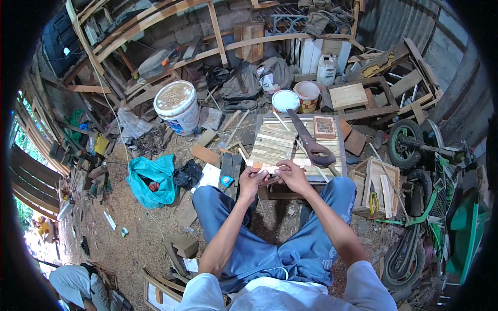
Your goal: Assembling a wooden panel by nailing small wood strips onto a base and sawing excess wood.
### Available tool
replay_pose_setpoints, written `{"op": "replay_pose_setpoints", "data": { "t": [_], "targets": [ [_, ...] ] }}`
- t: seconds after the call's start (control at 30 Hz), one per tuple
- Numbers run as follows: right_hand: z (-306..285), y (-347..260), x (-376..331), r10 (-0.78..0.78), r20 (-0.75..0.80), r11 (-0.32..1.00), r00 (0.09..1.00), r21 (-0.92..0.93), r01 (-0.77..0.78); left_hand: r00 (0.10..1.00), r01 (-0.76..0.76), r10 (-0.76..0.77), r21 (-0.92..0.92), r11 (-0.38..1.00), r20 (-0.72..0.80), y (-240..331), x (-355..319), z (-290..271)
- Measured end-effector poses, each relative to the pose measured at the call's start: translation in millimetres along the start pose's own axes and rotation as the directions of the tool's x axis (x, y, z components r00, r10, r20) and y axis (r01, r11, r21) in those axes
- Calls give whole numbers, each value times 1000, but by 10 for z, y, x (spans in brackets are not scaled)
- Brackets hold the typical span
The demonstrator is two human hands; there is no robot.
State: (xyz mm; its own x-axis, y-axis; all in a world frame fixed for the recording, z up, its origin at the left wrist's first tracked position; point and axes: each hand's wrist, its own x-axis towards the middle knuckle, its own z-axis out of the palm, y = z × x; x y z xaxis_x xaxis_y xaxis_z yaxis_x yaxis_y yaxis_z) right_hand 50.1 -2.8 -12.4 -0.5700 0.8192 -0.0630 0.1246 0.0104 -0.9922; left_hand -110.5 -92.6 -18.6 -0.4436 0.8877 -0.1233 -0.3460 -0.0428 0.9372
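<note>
Over the near edge of a low slatted wooden table (267, 140), my left hand (251, 182) and my right hand (292, 177) pinch a small pale strip of wood (267, 168) between them. Both hands are closed, thumbs on top; the fingers beneath are mostly hidden. A handsaw (307, 137) with a dark blade and wooden handle lies across the table, its handle just beyond my right hand. Farther back on the tabletop sits a square reddish-brown block (324, 127). Thin wooden sticks lie near the saw.
A blue tape measure (227, 181) lies left of my hands. A teal plastic bag (151, 180) and a large white bucket (177, 107) stand farther left. At right are a wooden crate (375, 189) with pliers and a small green motorbike (433, 207). Another person (75, 287) bends at lower left.
</note>
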Motion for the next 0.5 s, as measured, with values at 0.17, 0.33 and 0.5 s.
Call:
{"op": "replay_pose_setpoints", "data": {
  "t": [0.17, 0.33, 0.5],
  "targets": [
    [-73, 107, 205, 45, 33, 994, 998, 96, -48, 1000, -28, 26, 185, 982, 16, 17, -6, -74],
    [-165, 157, 249, -48, -30, 981, 998, -191, 41, 997, -47, 36, 170, 984, 66, 25, -75, -18],
    [-132, 135, 163, 132, -11, 991, 991, 24, -131, 930, -366, 318, 556, 746, 186, 19, -119, -8]
  ]
}}
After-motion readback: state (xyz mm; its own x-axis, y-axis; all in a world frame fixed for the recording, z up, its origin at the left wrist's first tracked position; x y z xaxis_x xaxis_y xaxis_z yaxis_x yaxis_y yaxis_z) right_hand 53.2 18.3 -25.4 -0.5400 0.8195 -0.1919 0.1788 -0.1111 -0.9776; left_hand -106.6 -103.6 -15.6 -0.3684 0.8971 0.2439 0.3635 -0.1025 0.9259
